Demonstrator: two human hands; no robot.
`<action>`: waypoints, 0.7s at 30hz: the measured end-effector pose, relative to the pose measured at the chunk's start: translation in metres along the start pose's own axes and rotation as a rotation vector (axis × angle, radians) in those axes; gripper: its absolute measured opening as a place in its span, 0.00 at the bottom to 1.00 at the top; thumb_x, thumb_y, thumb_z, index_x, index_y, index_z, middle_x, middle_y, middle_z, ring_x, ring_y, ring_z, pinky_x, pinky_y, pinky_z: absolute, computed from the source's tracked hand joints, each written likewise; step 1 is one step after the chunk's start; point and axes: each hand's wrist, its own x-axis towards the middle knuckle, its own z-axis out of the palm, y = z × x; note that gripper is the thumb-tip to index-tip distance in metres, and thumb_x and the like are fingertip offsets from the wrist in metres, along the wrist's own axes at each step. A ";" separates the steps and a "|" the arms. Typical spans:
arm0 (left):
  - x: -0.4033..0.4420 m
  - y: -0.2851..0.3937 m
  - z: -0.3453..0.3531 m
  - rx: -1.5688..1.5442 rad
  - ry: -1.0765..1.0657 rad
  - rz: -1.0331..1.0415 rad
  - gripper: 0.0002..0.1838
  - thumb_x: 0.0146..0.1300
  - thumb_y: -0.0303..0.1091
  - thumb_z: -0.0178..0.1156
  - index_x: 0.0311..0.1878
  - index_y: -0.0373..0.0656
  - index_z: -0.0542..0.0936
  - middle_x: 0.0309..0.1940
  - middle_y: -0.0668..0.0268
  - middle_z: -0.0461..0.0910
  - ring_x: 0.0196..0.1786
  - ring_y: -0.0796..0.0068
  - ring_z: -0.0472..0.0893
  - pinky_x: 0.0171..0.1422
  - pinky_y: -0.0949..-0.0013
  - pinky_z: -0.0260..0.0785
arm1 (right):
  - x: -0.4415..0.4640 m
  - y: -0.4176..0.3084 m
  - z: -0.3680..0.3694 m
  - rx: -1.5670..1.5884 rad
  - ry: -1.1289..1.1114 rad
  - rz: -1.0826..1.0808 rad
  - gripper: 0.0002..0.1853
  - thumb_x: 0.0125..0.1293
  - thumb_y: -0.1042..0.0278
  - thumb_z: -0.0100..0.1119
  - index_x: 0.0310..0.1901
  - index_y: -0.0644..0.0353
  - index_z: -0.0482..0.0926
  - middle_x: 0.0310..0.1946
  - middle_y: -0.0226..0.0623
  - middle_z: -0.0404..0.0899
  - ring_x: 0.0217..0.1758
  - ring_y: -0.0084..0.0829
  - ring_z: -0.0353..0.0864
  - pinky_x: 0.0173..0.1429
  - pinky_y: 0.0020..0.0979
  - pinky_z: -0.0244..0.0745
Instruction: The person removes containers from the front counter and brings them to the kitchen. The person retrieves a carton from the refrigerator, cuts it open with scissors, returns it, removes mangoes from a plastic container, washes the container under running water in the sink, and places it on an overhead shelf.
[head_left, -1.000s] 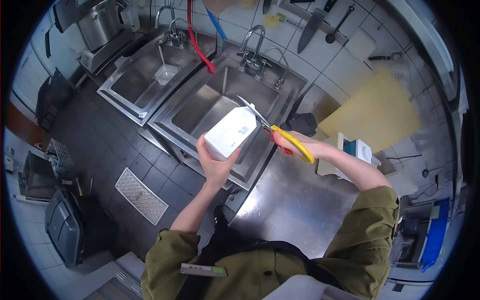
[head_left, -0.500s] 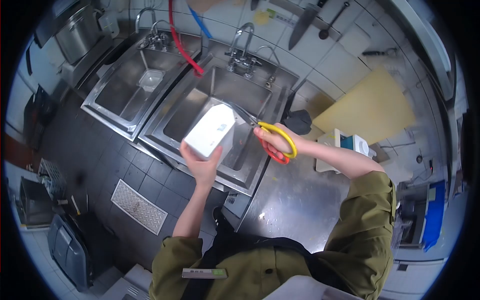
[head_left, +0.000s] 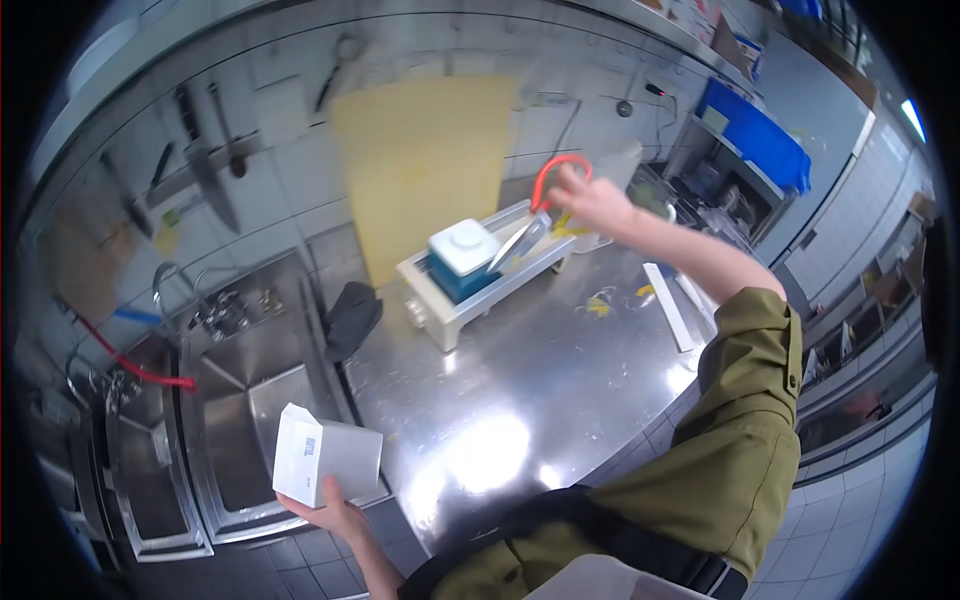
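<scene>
My left hand (head_left: 335,515) grips a white carton (head_left: 345,455) from below, above the front edge of the sink. The carton is tilted, and small blue print shows on one face. My right hand (head_left: 597,205), a little blurred, has its fingers on a pair of scissors (head_left: 541,187) with red and yellow handles. The blades point down toward a long cream stand (head_left: 490,298) on the steel counter. On that stand sits a teal block with a white top (head_left: 464,255), just left of the blades.
The steel counter (head_left: 560,370) carries a white strip (head_left: 668,307) and yellow scraps (head_left: 598,305). A yellow board (head_left: 425,170) leans on the wall. Knives (head_left: 210,185) hang at the left. A dark cloth (head_left: 353,320) lies beside the sink (head_left: 235,490) with its red hose (head_left: 130,368).
My view has turned right, from the sinks to the counter. My right hand has carried the scissors away from the carton to the cream stand. The carton stays in my left hand.
</scene>
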 end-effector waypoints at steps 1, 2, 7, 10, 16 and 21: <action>-0.010 -0.003 0.015 -0.006 -0.030 -0.012 0.39 0.44 0.24 0.61 0.61 0.40 0.52 0.52 0.58 0.62 0.55 0.64 0.64 0.60 0.63 0.56 | -0.015 0.042 0.017 -0.068 0.040 0.002 0.11 0.48 0.72 0.53 0.36 0.55 0.69 0.37 0.38 0.64 0.31 0.31 0.75 0.25 0.28 0.74; -0.021 -0.009 0.031 -0.014 -0.052 -0.021 0.38 0.46 0.25 0.60 0.61 0.41 0.53 0.52 0.58 0.62 0.55 0.64 0.64 0.60 0.62 0.56 | -0.026 0.081 0.030 -0.108 0.085 -0.009 0.11 0.48 0.72 0.53 0.36 0.56 0.69 0.37 0.38 0.63 0.31 0.31 0.75 0.27 0.28 0.74; -0.075 -0.039 0.100 -0.064 -0.160 -0.020 0.45 0.42 0.41 0.67 0.61 0.41 0.51 0.53 0.57 0.62 0.54 0.63 0.64 0.56 0.62 0.59 | -0.008 0.247 0.089 -0.298 0.083 0.005 0.11 0.47 0.73 0.54 0.35 0.58 0.70 0.37 0.40 0.65 0.35 0.34 0.76 0.34 0.29 0.75; -0.120 -0.043 0.148 0.018 -0.069 -0.002 0.43 0.43 0.46 0.65 0.58 0.36 0.56 0.51 0.57 0.65 0.52 0.63 0.67 0.55 0.62 0.61 | 0.027 0.310 0.122 -0.337 0.149 0.094 0.12 0.46 0.73 0.54 0.36 0.59 0.72 0.39 0.41 0.68 0.37 0.36 0.77 0.36 0.29 0.75; -0.173 -0.053 0.180 0.093 0.011 -0.062 0.36 0.46 0.42 0.62 0.56 0.34 0.60 0.49 0.57 0.67 0.50 0.64 0.69 0.55 0.62 0.62 | 0.093 0.385 0.156 -0.264 0.273 0.269 0.11 0.49 0.71 0.54 0.37 0.60 0.74 0.40 0.40 0.71 0.40 0.36 0.77 0.39 0.31 0.75; -0.205 -0.044 0.209 0.143 0.082 -0.076 0.33 0.46 0.41 0.60 0.53 0.33 0.63 0.48 0.56 0.69 0.50 0.64 0.70 0.54 0.61 0.62 | 0.128 0.387 0.195 -0.007 0.228 0.549 0.11 0.51 0.66 0.52 0.35 0.61 0.76 0.38 0.36 0.74 0.44 0.36 0.76 0.44 0.32 0.74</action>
